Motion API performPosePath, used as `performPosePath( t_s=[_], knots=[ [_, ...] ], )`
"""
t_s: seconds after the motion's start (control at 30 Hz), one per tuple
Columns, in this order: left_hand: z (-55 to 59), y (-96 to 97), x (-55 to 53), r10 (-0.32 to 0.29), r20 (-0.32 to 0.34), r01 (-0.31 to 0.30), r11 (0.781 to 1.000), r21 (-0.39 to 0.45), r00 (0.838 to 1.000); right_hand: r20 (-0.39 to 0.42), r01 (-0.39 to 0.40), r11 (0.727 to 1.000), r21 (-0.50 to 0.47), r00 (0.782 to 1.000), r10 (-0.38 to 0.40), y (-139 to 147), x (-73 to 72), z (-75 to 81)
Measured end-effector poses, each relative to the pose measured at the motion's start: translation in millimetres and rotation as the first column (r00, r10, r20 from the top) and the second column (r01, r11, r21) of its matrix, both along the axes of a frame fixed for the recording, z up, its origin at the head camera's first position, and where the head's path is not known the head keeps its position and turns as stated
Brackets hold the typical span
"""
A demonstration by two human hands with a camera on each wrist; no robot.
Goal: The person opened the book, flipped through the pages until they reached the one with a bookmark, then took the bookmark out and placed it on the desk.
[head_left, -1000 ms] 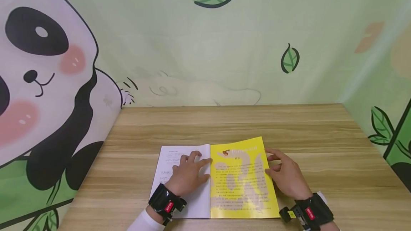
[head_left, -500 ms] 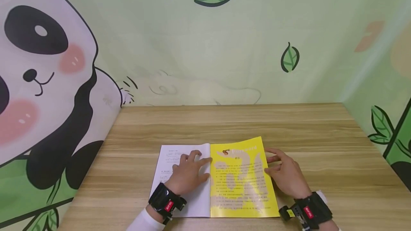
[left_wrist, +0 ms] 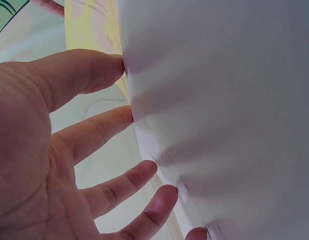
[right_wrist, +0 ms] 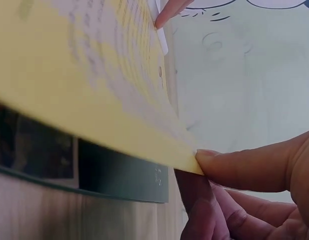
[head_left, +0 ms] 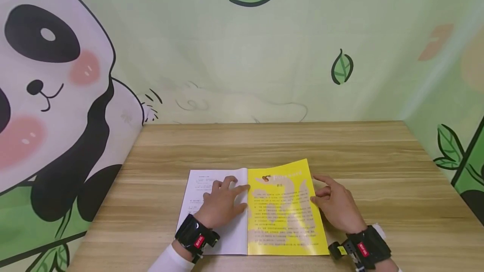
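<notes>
Backdrop (head_left: 181, 45) pale green, panda print (head_left: 60, 74) at 9 o'clock. Wood-grain table (head_left: 378, 150) in front. Open booklet (head_left: 253, 217) on its near part, at 6 o'clock, long axis along the spine (head_left: 247, 232), 12 to 6. White page (head_left: 232, 240) on the 9 o'clock side, yellow page (head_left: 283, 213) on the 3 o'clock side, outer edge raised; right wrist view shows a gap above a dark sheet (right_wrist: 119, 172). Right hand (head_left: 338, 205) at 3 o'clock of the booklet, thumb and finger pinching that edge, so the nearer hand to it. Left hand (head_left: 219, 209) on the white page, fingers spread, thumb and index tips touching near the spine. Hands well apart. Key line, I judge: raised edge to spine, 3 to 9, crossing the long axis.
</notes>
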State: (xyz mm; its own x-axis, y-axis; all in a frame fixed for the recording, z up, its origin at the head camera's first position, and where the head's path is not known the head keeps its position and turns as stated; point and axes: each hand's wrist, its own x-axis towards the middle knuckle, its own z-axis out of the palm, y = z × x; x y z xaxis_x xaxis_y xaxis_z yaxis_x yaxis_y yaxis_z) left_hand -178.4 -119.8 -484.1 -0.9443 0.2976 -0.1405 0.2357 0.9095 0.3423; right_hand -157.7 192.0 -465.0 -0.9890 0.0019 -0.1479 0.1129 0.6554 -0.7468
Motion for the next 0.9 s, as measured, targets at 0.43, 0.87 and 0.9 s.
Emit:
performPosePath(
  t_s=[0.43, 0.87, 0.9],
  knots=[
    [2.3, 0.2, 0.6, 0.005, 0.007, -0.006, 1.0, 0.008, 1.0, 0.024, 0.002, 0.999, 0.041, 1.0, -0.003, -3.0, -0.2, 2.8],
    [1.2, -0.8, 0.5, -0.004, -0.001, 0.004, 1.0, 0.006, 1.0, 0.138, -0.124, 0.967, -0.224, 0.978, 0.157, -11.0, 4.4, 10.8],
    [1.4, -0.8, 0.7, -0.004, 0.0, 0.004, 1.0, 0.008, 1.0, 0.146, -0.136, 0.961, -0.242, 0.974, 0.175, -11.6, 5.3, 12.3]
  ],
)
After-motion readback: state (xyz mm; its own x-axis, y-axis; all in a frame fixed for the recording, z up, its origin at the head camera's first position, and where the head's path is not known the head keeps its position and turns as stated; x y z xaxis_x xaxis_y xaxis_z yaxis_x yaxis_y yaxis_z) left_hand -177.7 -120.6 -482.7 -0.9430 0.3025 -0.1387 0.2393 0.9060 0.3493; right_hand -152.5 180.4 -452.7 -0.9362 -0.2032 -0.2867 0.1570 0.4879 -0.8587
